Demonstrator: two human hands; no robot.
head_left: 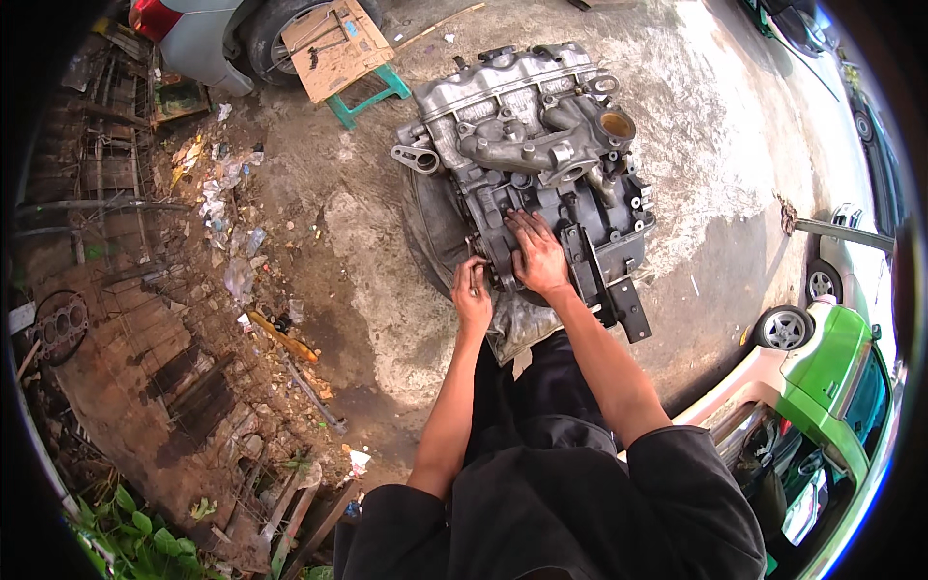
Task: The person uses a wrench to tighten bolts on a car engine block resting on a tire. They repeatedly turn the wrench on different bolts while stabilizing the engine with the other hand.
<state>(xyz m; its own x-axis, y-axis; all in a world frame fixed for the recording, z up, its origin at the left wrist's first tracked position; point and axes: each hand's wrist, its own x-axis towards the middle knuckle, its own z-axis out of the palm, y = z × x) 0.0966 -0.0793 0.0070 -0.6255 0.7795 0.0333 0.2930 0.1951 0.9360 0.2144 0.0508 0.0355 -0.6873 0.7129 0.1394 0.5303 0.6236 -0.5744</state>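
Note:
A grey metal car engine (536, 106) lies in front of me, resting on what looks like an old tyre (430, 227). Its intake manifold (522, 145) with a round, brownish opening faces up on the far side. My right hand (537, 256) lies on the dark engine block with its fingers stretched out. At the block's near left edge my left hand (472, 290) has curled fingers, pressed against the side. Whatever those fingers pinch is hidden or too small to name. A dark metal bracket (630, 309) sticks out from the engine to the right of my right hand.
A green stool (372, 97) with a wooden top carrying tools stands beyond, near a car wheel (275, 39). Litter (237, 208) and scrap wood cover the left ground. A green and white car (822, 377) with an open compartment is at right. A cylinder head gasket (63, 327) lies far left.

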